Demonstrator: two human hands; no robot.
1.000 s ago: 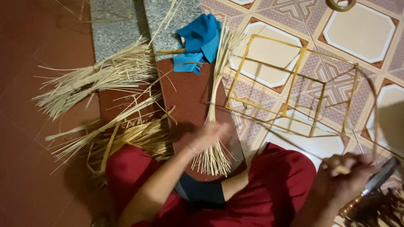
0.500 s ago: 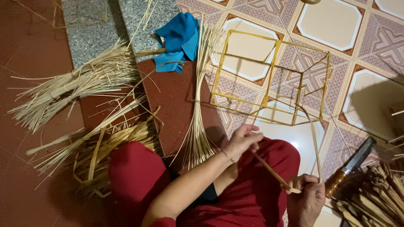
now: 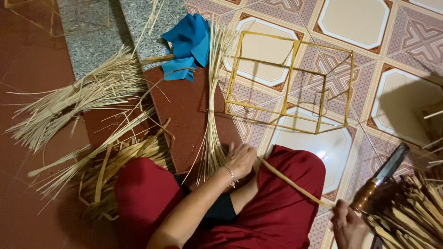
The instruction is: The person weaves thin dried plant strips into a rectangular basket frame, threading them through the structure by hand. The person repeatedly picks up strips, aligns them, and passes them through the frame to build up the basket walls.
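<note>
L hand [image 3: 241,159] pinches one end of strip [image 3: 290,182]; R hand [image 3: 347,226] grips knife [image 3: 380,177] w/ strip's other end. Risk: blade slips, nicks leg.

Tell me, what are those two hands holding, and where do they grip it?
The left hand pinches one end of a bamboo strip. The right hand is at the strip's other end and grips a knife by its wooden handle.

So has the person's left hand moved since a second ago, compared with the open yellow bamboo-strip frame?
Yes. The left hand has shifted right, nearer the frame, now pinching a thin bamboo strip.
</note>
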